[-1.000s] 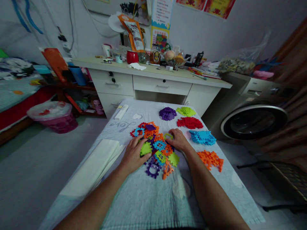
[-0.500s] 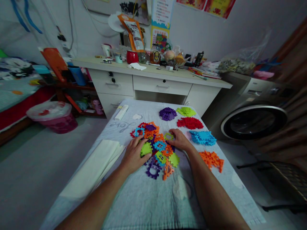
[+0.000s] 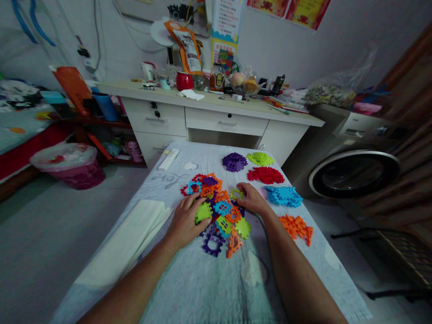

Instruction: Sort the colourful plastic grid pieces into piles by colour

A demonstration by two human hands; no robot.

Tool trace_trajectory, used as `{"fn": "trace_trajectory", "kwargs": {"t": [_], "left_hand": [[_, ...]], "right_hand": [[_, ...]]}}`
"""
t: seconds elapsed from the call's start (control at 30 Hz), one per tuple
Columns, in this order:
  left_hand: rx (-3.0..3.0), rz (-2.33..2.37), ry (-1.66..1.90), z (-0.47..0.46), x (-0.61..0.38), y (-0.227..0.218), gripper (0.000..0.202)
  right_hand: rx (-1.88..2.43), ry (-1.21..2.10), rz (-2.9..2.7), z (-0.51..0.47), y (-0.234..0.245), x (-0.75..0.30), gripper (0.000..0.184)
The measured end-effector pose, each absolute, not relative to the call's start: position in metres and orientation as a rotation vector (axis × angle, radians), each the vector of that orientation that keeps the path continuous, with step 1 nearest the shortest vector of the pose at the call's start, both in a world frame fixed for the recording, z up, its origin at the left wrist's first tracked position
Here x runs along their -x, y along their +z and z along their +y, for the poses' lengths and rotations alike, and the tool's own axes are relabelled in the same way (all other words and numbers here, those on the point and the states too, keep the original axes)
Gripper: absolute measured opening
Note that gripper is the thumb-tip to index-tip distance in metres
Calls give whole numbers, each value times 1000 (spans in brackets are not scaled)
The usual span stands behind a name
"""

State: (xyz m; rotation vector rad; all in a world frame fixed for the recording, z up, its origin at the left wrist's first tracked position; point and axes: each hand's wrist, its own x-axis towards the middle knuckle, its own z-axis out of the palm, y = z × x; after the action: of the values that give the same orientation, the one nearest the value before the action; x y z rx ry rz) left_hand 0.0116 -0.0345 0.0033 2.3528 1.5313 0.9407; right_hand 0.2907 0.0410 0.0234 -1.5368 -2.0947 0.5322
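Note:
A mixed heap of interlocking plastic tiles (image 3: 222,207) in orange, purple, blue, red and lime green lies mid-table. My left hand (image 3: 184,220) is at the heap's left side, thumb and fingers curled about a solid lime-green tile (image 3: 203,212). On the other side, my right hand (image 3: 251,198) has its fingers closed at the edge of a lime-green frame tile (image 3: 235,193). Sorted by colour along the right are a purple pile (image 3: 235,162), a green pile (image 3: 260,158), a red pile (image 3: 266,175), a blue pile (image 3: 283,196) and an orange pile (image 3: 297,228).
A pale cloth covers the table (image 3: 202,288). Folded white material (image 3: 124,243) lies at its left, with a white narrow box (image 3: 168,160) farther back. Beyond stands a cluttered desk (image 3: 216,101); a washing machine (image 3: 351,153) is at right, a pink bin (image 3: 72,168) at left.
The view has shifted slightly. Both hands stay at the same tiles, with no clear movement of the heap or the sorted piles.

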Motion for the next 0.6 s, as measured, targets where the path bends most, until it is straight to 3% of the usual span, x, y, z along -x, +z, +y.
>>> {"fn": "trace_trajectory", "kwargs": {"t": [0.23, 0.4, 0.6], "left_hand": [[-2348, 1535, 937, -32, -11, 3, 54], [-2339, 1546, 937, -32, -12, 1, 55], [-2265, 1552, 976, -32, -13, 1, 62]], "right_hand": [[1576, 484, -1998, 47, 35, -295, 49], [1599, 231, -1958, 84, 66, -315, 39], [1935, -87, -1777, 156, 96, -359, 28]]}}
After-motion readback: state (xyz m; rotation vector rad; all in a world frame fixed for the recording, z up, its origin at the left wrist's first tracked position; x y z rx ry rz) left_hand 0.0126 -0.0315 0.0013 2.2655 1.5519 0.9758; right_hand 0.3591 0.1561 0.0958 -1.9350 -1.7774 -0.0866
